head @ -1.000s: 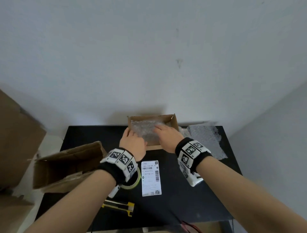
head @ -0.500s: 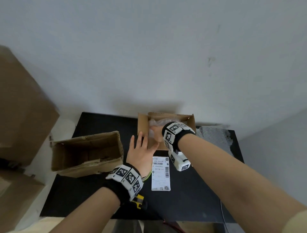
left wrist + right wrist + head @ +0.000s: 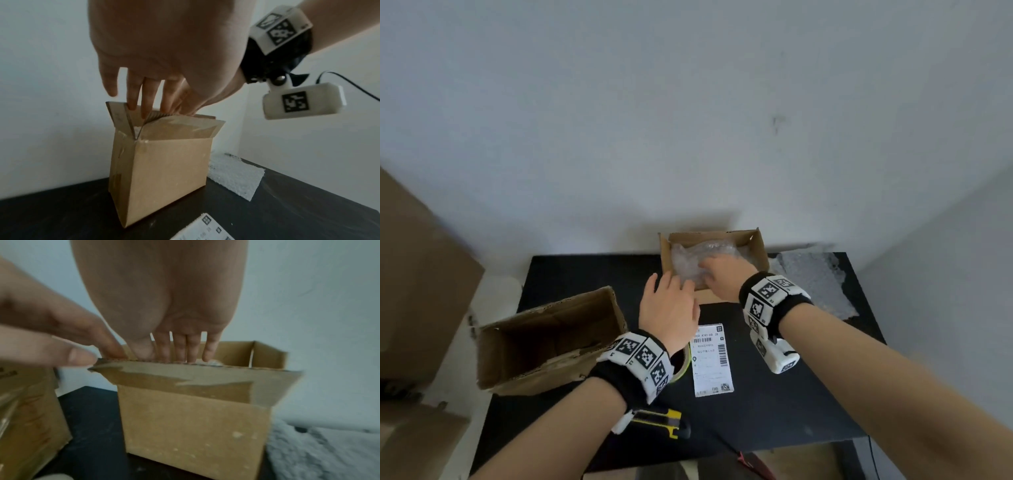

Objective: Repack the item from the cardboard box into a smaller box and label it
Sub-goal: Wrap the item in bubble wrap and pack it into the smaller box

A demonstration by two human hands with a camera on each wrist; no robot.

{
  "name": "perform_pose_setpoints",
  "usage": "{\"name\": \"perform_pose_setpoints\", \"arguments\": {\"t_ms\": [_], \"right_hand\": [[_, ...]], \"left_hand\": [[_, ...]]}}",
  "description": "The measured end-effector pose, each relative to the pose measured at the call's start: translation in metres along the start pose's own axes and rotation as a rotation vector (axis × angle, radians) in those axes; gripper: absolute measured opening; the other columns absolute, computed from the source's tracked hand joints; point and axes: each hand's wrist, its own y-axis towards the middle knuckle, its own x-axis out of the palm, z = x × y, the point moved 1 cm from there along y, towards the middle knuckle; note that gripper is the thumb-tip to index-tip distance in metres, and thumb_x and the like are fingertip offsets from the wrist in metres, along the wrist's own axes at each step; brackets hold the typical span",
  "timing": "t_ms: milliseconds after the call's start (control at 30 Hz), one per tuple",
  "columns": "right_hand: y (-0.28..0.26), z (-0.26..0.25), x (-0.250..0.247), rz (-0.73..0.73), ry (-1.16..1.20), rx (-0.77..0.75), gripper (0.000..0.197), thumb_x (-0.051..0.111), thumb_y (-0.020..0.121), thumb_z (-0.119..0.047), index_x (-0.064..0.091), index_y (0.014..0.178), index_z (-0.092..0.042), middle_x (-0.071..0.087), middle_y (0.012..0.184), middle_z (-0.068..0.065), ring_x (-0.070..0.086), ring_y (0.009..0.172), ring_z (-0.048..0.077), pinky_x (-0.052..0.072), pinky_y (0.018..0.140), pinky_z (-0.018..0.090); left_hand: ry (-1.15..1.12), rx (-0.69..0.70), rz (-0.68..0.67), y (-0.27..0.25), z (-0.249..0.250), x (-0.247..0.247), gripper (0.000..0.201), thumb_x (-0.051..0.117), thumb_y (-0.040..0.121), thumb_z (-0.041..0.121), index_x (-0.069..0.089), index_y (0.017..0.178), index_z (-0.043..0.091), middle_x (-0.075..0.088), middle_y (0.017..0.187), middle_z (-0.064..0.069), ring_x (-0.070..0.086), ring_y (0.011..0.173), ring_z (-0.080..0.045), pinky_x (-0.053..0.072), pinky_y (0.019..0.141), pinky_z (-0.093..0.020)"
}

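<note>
The small cardboard box (image 3: 755,245) stands open at the back of the black table (image 3: 774,404). A bubble-wrapped item (image 3: 688,260) lies inside it. My right hand (image 3: 717,274) reaches into the box, and its straight fingers (image 3: 193,350) press down on the wrap. My left hand (image 3: 667,301) is at the box's near left corner, where its straight fingers (image 3: 148,97) touch the top edges of the flaps (image 3: 176,128). The white shipping label (image 3: 712,359) lies flat in front of the box. The larger box (image 3: 544,339) lies on its side at the left, open and empty.
A grey foam sheet (image 3: 815,284) lies right of the small box. A tape roll (image 3: 683,366) sits partly hidden under my left wrist, and a yellow-black utility knife (image 3: 664,423) lies near the front edge. More cardboard (image 3: 417,274) stands off the table's left side.
My left hand left the small box and hovered flat over the table, then came forward again to the box's near left flaps. My right hand stayed inside on the wrap.
</note>
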Motion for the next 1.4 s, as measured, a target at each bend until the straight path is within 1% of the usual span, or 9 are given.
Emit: {"name": "perform_pose_setpoints", "arguments": {"t_ms": [67,200,333,500,733,867,1033,1233,1400], "right_hand": [[-0.013,0.015,-0.002,0.119,-0.037,-0.015,0.041,0.039,0.096,-0.022,0.043,0.136,-0.015,0.044,0.143,0.007,0.043,0.129,0.024,0.033,0.107,0.040],[-0.036,0.051,-0.009,0.279,-0.095,-0.018,0.034,0.041,0.095,-0.022,0.050,0.126,-0.012,0.051,0.131,0.007,0.048,0.120,0.025,0.036,0.100,0.038],[-0.059,0.099,-0.014,0.370,0.013,0.017,0.029,0.043,0.094,-0.021,0.054,0.117,-0.009,0.054,0.124,0.008,0.050,0.113,0.026,0.042,0.094,0.038],[-0.084,0.164,-0.005,0.371,0.115,0.075,0.028,0.043,0.096,-0.019,0.054,0.120,-0.009,0.054,0.125,0.008,0.053,0.113,0.024,0.043,0.090,0.034],[-0.096,0.247,0.033,0.214,0.163,0.167,0.031,0.043,0.096,-0.020,0.052,0.125,-0.012,0.051,0.131,0.006,0.050,0.118,0.023,0.041,0.097,0.035],[-0.094,0.279,0.060,0.122,0.211,0.197,0.035,0.045,0.096,-0.020,0.048,0.130,-0.013,0.046,0.137,0.006,0.045,0.124,0.024,0.038,0.102,0.037],[-0.083,0.299,0.098,0.028,0.220,0.143,0.048,0.056,0.090,-0.022,0.043,0.136,-0.015,0.033,0.148,0.003,0.036,0.133,0.024,0.033,0.106,0.040],[-0.071,0.304,0.130,0.047,0.248,0.089,0.052,0.065,0.084,-0.024,0.048,0.132,-0.016,0.035,0.144,0.006,0.039,0.129,0.026,0.035,0.107,0.037],[-0.069,0.302,0.141,0.190,0.288,0.125,0.035,0.060,0.087,-0.022,0.057,0.120,-0.011,0.045,0.134,0.008,0.046,0.121,0.028,0.042,0.098,0.039]], "left_hand": [[-0.031,0.056,0.042,0.011,0.008,-0.006,0.034,0.034,0.097,0.037,0.051,0.120,0.019,0.056,0.122,-0.002,0.048,0.119,-0.018,0.034,0.106,-0.035],[-0.089,0.127,0.104,0.030,0.037,-0.016,0.034,0.032,0.098,0.039,0.053,0.116,0.019,0.058,0.115,0.000,0.053,0.108,-0.016,0.043,0.093,-0.032],[-0.094,0.217,0.130,0.049,0.080,-0.019,0.032,0.032,0.099,0.034,0.054,0.115,0.018,0.057,0.115,-0.001,0.053,0.107,-0.017,0.046,0.088,-0.032],[-0.058,0.305,0.127,0.068,0.142,-0.011,0.032,0.032,0.099,0.030,0.052,0.120,0.016,0.056,0.118,-0.001,0.051,0.108,-0.018,0.045,0.082,-0.030],[-0.021,0.276,-0.043,0.095,0.198,0.034,0.030,0.037,0.097,0.027,0.049,0.122,0.015,0.054,0.119,-0.003,0.051,0.109,-0.019,0.045,0.084,-0.029],[-0.025,0.199,-0.200,0.107,0.206,0.068,0.032,0.043,0.095,0.024,0.049,0.125,0.014,0.051,0.125,-0.004,0.049,0.114,-0.021,0.047,0.087,-0.033],[-0.089,0.097,-0.298,0.106,0.200,0.106,0.035,0.044,0.095,0.027,0.050,0.128,0.019,0.048,0.133,-0.002,0.045,0.122,-0.017,0.046,0.092,-0.032],[-0.079,0.026,-0.436,0.099,0.192,0.128,0.056,0.048,0.092,0.043,0.033,0.142,0.024,0.023,0.152,-0.002,0.028,0.136,-0.021,0.038,0.104,-0.036],[-0.015,0.007,-0.426,0.101,0.196,0.139,0.059,0.054,0.087,0.047,0.036,0.139,0.025,0.026,0.149,-0.003,0.029,0.134,-0.023,0.033,0.105,-0.037]]}}
